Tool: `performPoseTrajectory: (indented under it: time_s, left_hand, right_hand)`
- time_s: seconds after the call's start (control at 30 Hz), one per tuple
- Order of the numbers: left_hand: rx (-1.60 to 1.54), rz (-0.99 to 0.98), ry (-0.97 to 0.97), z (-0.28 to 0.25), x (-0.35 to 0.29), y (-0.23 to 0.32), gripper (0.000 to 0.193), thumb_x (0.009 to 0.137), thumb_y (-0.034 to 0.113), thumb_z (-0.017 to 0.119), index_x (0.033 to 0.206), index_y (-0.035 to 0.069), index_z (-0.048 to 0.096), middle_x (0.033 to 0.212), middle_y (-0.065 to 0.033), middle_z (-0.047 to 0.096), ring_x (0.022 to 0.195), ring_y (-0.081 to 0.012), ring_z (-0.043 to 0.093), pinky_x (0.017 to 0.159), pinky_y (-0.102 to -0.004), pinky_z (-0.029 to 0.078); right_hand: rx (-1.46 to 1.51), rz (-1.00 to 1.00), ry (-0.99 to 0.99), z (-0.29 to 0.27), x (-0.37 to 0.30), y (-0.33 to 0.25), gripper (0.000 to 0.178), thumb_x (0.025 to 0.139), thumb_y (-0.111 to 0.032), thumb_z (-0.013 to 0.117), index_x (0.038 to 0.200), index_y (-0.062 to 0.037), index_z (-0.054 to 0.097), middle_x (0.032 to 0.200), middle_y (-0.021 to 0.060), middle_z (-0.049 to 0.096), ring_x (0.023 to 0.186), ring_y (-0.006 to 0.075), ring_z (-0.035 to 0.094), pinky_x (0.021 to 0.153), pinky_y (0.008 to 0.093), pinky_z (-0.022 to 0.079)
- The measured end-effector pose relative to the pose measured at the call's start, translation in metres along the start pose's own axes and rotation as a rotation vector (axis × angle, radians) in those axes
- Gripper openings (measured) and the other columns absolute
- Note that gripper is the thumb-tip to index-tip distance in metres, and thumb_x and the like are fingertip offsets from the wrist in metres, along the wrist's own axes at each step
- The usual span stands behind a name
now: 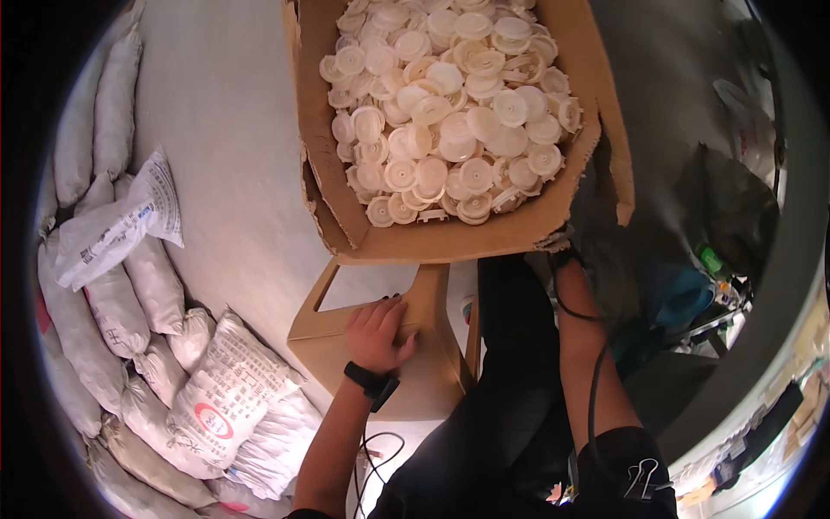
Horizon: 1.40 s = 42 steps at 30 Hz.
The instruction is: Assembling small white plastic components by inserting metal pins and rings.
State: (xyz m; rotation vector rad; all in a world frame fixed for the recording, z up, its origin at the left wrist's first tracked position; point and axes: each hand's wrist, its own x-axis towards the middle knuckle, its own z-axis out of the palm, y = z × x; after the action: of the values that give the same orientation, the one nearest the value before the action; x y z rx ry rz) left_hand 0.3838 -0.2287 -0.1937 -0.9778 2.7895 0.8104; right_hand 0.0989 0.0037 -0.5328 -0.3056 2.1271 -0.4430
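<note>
My left hand (378,335) lies over the edge of a tan plastic stool (424,381), its fingertips bent over the rim beside the opening and its thumb apart. A black band (372,385) is on that wrist. Just beyond the stool is a cardboard box (450,246) with torn edges, heaped with round off-white plastic discs (458,130). My right arm (588,346) reaches up to the near right corner of the box. The right hand (564,248) is mostly hidden at that corner, and its fingers do not show.
White filled sacks (112,311) are piled along the left, with printed sacks (229,389) on top. A black cable (596,381) runs along my right arm. Dark bags (735,199) and clutter stand at the right. My dark-clothed leg (519,346) is between my arms.
</note>
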Motion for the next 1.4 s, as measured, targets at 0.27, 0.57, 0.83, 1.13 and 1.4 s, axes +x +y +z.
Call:
performPoseTrajectory:
  time_s: [0.27, 0.57, 0.83, 1.13, 1.4]
  left_hand:
    - [-0.023, 0.03, 0.048, 0.005, 0.012, -0.004, 0.041, 0.071, 0.04, 0.057, 0.089, 0.004, 0.062, 0.093, -0.0092, 0.064, 0.083, -0.0255, 0.061, 0.069, -0.0351, 0.046]
    - [0.034, 0.006, -0.004, 0.012, 0.013, -0.004, 0.049, 0.077, 0.052, 0.049, 0.085, 0.005, 0.062, 0.087, -0.0086, 0.065, 0.078, -0.0249, 0.062, 0.065, -0.0343, 0.046]
    - [0.075, -0.018, -0.003, 0.0, 0.007, -0.004, 0.048, 0.075, 0.051, 0.051, 0.086, 0.006, 0.062, 0.088, -0.0085, 0.064, 0.079, -0.0248, 0.062, 0.066, -0.0342, 0.046]
    - [0.033, -0.065, -0.022, 0.001, 0.003, 0.001, 0.042, 0.062, 0.038, 0.063, 0.092, 0.008, 0.059, 0.097, -0.0057, 0.06, 0.087, -0.0238, 0.056, 0.072, -0.0373, 0.043]
    - [0.03, -0.133, -0.067, -0.007, -0.001, 0.008, 0.039, 0.062, 0.032, 0.064, 0.093, 0.01, 0.058, 0.1, -0.0046, 0.059, 0.093, -0.0237, 0.053, 0.076, -0.0384, 0.042]
  right_hand:
    - [-0.1, 0.001, -0.029, 0.028, 0.017, 0.047, 0.039, 0.079, -0.028, 0.058, 0.104, 0.0003, 0.057, 0.1, 0.0179, 0.06, 0.098, 0.0315, 0.056, 0.081, 0.0375, 0.045]
    - [-0.088, 0.035, -0.107, 0.009, 0.013, 0.161, 0.039, 0.074, -0.026, 0.062, 0.102, -0.0001, 0.057, 0.096, 0.018, 0.061, 0.094, 0.0324, 0.057, 0.079, 0.0383, 0.046]
    - [-0.07, 0.073, -0.12, 0.018, -0.081, 0.171, 0.04, 0.069, -0.025, 0.065, 0.101, -0.0005, 0.058, 0.093, 0.0181, 0.062, 0.091, 0.0332, 0.058, 0.077, 0.039, 0.047]
    - [-0.118, 0.112, 0.0, -0.029, -0.152, 0.084, 0.042, 0.064, -0.023, 0.069, 0.098, -0.001, 0.059, 0.09, 0.0182, 0.063, 0.087, 0.0341, 0.06, 0.074, 0.0398, 0.048]
    - [-0.138, 0.216, 0.12, -0.023, -0.171, -0.02, 0.043, 0.06, -0.021, 0.072, 0.097, -0.0013, 0.059, 0.087, 0.0183, 0.063, 0.084, 0.0348, 0.061, 0.072, 0.0404, 0.049]
